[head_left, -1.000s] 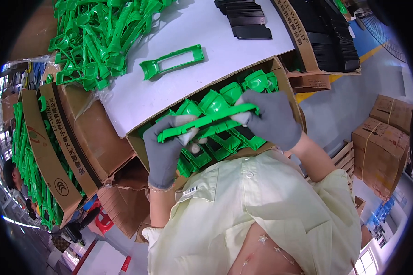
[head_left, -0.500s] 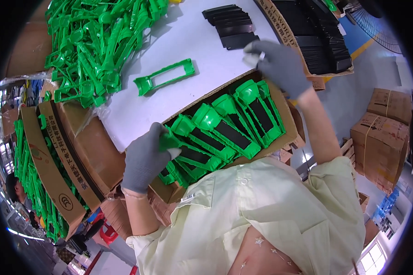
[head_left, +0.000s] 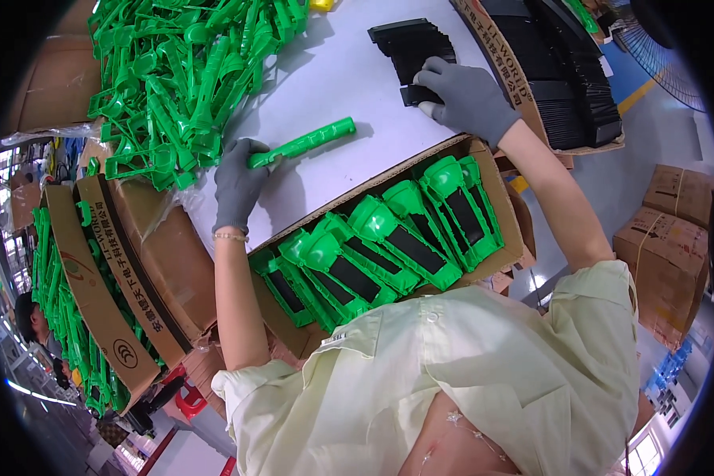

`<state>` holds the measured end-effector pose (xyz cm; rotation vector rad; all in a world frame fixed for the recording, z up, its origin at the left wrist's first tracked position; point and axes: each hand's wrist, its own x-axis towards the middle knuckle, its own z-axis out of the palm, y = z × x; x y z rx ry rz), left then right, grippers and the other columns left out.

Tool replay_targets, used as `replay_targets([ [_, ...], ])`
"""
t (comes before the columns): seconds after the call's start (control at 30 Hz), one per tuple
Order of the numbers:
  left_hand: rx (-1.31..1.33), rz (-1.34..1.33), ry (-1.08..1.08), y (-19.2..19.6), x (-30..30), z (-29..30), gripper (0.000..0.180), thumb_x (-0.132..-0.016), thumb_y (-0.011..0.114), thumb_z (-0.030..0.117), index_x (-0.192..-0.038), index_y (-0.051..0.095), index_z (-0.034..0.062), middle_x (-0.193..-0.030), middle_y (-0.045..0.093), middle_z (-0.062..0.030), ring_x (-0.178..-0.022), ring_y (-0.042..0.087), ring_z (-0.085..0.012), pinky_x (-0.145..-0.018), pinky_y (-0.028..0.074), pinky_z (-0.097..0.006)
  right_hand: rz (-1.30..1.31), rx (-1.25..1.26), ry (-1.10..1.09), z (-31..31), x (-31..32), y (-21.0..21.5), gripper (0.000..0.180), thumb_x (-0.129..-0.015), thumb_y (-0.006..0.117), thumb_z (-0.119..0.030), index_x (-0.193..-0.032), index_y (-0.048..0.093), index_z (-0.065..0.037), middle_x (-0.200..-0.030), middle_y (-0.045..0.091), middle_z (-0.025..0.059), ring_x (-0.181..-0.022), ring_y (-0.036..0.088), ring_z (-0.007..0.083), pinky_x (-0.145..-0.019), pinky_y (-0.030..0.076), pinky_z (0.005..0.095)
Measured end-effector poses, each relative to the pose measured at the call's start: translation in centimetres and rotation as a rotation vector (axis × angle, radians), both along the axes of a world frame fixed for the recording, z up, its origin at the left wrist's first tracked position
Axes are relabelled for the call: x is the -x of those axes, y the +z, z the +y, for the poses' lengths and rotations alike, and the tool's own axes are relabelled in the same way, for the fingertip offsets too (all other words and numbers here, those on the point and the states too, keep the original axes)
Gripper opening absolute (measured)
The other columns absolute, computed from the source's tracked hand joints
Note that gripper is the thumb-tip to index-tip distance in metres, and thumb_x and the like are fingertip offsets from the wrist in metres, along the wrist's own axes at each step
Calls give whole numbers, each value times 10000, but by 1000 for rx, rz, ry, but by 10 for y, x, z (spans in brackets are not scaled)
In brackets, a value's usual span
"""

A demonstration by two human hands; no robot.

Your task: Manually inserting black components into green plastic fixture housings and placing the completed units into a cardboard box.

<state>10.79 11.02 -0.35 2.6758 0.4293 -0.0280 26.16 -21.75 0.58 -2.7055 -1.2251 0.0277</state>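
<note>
My left hand [head_left: 242, 181], in a grey glove, is closed on one end of a green plastic frame [head_left: 313, 141]. The frame is tipped on its edge above the white tabletop. My right hand [head_left: 470, 97], gloved too, pinches a black strip [head_left: 412, 96] at the near end of a fanned row of flat black strips [head_left: 415, 49]. Its fingertips hide part of that strip. Just in front of me stands an open cardboard box [head_left: 509, 213] with several green frames [head_left: 404, 238] leaning in it, black strips set in them.
A large heap of green frames [head_left: 182, 87] covers the table's far left. At the far right, a carton [head_left: 496, 59] holds stacked black strips [head_left: 563, 95]. Another carton [head_left: 95, 301] of green parts stands at left. Tied cardboard boxes [head_left: 662, 246] and a fan [head_left: 662, 55] are at right.
My left hand has left the box and moved up to the lone frame on the table, now gripped and tipped on edge. My right hand has closed on a black strip.
</note>
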Motion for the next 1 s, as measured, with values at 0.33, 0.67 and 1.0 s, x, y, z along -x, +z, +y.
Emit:
replay_targets([
  [0.33, 802, -337, 212, 46, 41, -36, 227, -873, 552, 45, -1069, 648, -15, -968, 674, -96, -780, 673, -179, -555, 510, -225, 95, -482, -125, -23, 4, 29, 325, -780, 724, -286, -1003, 632, -69, -810, 630, 62, -623, 588, 174, -580, 476, 282],
  [0.67, 1332, -253, 253, 71, 83, -114, 267, -883, 568, 67, -1113, 597, -65, -985, 654, -172, -742, 648, -219, -579, 508, -253, 1051, -970, -391, -11, 101, 106, 89, -888, 579, -152, -841, 550, -82, -625, 578, 8, -421, 479, 24, -341, 315, 155],
  [1.0, 1403, -154, 322, 83, 89, -142, 288, -881, 574, 71, -1120, 582, -90, -848, 651, -144, -692, 668, -242, -542, 545, -263, 1040, -862, -372, 5, 140, 90, 194, -896, 580, -178, -1029, 532, -44, -653, 603, 35, -477, 508, 38, -407, 361, 176],
])
